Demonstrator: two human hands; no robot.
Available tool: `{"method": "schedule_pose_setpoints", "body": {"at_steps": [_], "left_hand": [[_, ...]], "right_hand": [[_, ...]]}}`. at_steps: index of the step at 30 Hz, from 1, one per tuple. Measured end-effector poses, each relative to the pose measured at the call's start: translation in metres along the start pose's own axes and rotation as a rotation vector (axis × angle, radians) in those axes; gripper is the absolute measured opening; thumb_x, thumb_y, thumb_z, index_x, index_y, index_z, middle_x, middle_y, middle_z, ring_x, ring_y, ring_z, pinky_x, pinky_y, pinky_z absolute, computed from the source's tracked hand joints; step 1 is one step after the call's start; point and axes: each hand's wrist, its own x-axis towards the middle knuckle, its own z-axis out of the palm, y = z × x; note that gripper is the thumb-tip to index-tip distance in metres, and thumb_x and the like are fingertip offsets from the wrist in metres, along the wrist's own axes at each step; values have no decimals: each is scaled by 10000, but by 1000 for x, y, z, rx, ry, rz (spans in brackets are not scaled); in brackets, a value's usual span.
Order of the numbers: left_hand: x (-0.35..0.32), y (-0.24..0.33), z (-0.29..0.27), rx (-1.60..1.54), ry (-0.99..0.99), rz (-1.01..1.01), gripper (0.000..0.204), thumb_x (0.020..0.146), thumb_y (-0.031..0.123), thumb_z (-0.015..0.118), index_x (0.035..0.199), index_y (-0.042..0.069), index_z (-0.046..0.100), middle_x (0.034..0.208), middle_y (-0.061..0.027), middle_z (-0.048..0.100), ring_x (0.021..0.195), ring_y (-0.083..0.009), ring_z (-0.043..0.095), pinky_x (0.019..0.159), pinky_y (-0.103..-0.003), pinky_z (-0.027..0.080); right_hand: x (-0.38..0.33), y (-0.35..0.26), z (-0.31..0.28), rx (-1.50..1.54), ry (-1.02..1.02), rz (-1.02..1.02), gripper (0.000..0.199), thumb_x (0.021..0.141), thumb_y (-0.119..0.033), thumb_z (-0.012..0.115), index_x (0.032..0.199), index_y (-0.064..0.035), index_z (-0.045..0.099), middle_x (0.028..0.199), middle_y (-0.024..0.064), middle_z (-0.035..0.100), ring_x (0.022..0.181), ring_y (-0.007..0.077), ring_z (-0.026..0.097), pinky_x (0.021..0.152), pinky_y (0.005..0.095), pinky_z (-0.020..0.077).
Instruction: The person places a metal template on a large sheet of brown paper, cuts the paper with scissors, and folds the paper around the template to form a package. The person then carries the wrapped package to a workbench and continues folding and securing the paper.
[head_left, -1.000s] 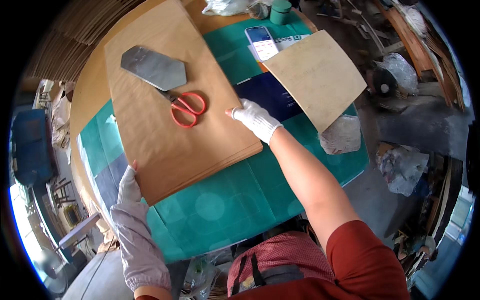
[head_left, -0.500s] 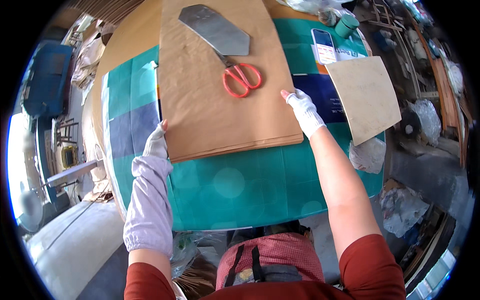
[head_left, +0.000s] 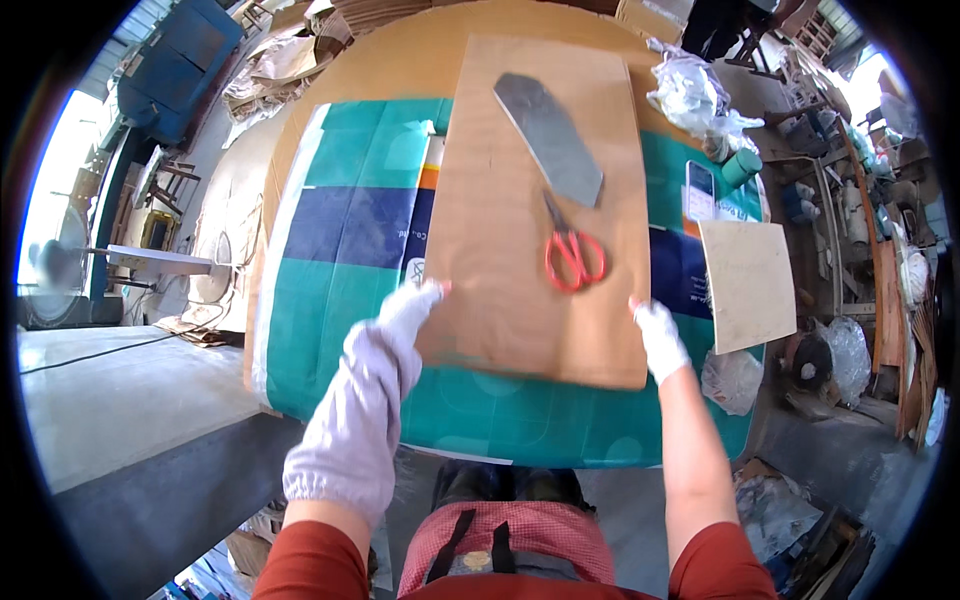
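A stack of brown paper sheets point(head_left: 500, 320) lies lengthwise on the table, its near edge slightly blurred. My left hand point(head_left: 412, 305), in a whitish fingerless glove under a lilac sleeve cover, grips its left edge near the front corner, thumb on top. On the opposite edge, my right hand point(head_left: 660, 338), gloved in white, holds the paper with its thumb at the rim; the fingers below are hidden. Scissors with red handles point(head_left: 575, 262) rest on the stack, blades pointing away. Beyond them lies a grey, flat, pointed metal plate point(head_left: 550, 140).
Green and blue printed sheeting point(head_left: 330, 285) covers the table. To the right are a beige board point(head_left: 750, 285), a phone point(head_left: 699, 190), a green-lidded container point(head_left: 741, 168) and crumpled clear plastic point(head_left: 690, 90). A fan point(head_left: 65, 250) stands at the left.
The stack has slid toward me and slightly right over the sheeting, with both hands on its edges. The scissors and metal plate moved with it. My view has shifted too.
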Motion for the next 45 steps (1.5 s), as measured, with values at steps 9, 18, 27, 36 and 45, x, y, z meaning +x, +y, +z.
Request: {"method": "schedule_pose_setpoints", "body": {"at_steps": [9, 18, 27, 36, 45], "left_hand": [[-195, -67, 22, -132, -254, -267, 603, 842, 472, 724, 1276, 66, 629, 1083, -97, 715, 940, -199, 651, 821, -323, 503], [-91, -40, 29, -175, -105, -138, 643, 866, 489, 672, 1316, 41, 568, 1081, -143, 694, 974, -252, 643, 833, -376, 504], [-68, 25, 40, 117, 234, -194, 618, 865, 469, 715, 1288, 40, 579, 1075, -162, 713, 980, -285, 694, 811, -406, 535], [-148, 36, 19, 164, 247, -180, 760, 874, 453, 696, 1418, -28, 472, 1084, -226, 704, 1009, -329, 695, 853, -417, 532], [-196, 37, -11, 81, 340, -22, 788, 859, 445, 746, 1402, -63, 485, 1208, -248, 668, 1127, -373, 642, 954, -415, 486]], "right_hand": [[-207, 62, -12, 89, -97, 335, 422, 940, -312, 679, 1249, -29, 631, 973, -10, 652, 874, 113, 560, 796, 295, 477], [-113, 82, 0, -307, 59, 271, 544, 844, -395, 745, 1239, -52, 595, 947, 76, 730, 844, 204, 697, 773, 346, 537], [-81, -20, 5, -577, 186, 288, 621, 827, -463, 740, 1259, -43, 592, 1054, 171, 729, 997, 329, 699, 829, 422, 549], [-150, -66, -3, -618, 188, 203, 532, 832, -449, 722, 1209, -87, 621, 932, 156, 740, 886, 351, 712, 759, 442, 566], [-222, -96, -1, -626, 300, 147, 634, 824, -482, 723, 1305, -95, 579, 822, 131, 727, 796, 338, 710, 686, 445, 559]]}}
